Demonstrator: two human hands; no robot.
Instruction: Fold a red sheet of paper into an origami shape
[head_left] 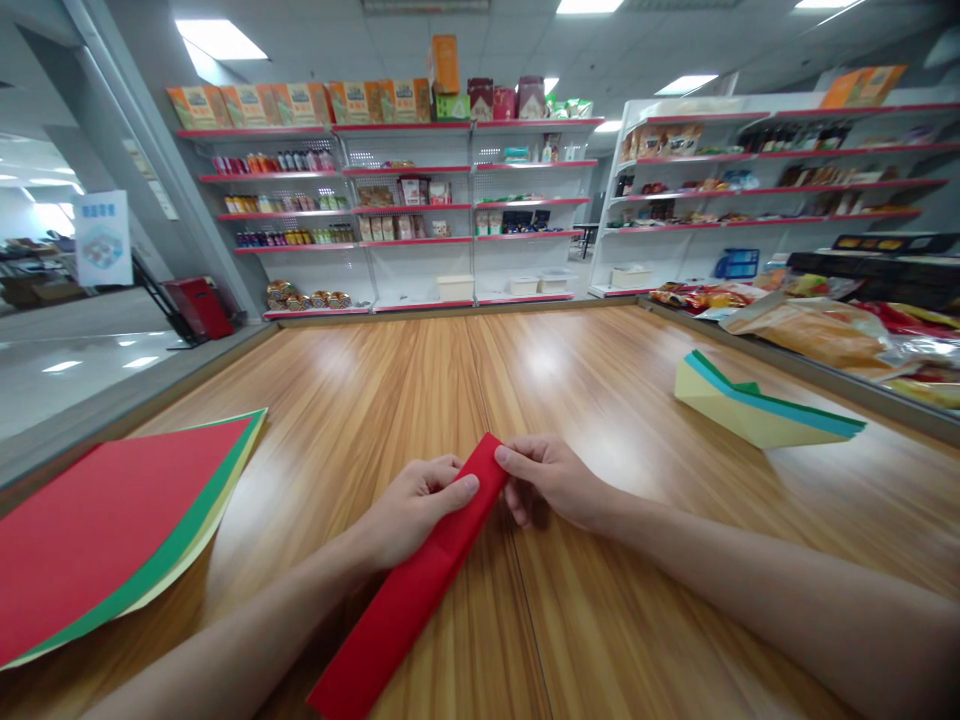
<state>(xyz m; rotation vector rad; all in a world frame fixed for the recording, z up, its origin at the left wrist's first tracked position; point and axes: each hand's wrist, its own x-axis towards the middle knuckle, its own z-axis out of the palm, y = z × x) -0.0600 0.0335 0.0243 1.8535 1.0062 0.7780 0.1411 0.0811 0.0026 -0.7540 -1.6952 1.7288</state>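
A long folded strip of red paper (409,590) lies slantwise on the wooden table (600,380), running from the near edge up to the middle. My left hand (409,505) presses its fingers on the strip's left edge near the far end. My right hand (551,480) pinches the far end of the strip from the right, thumb on top. Both forearms reach in from the bottom of the view.
A stack of paper sheets (105,520), red on top with green and yellow below, lies at the left. Folded yellow, green and blue paper shapes (757,405) sit at the right. Snack packets (817,330) line the right edge; shop shelves (420,200) stand behind.
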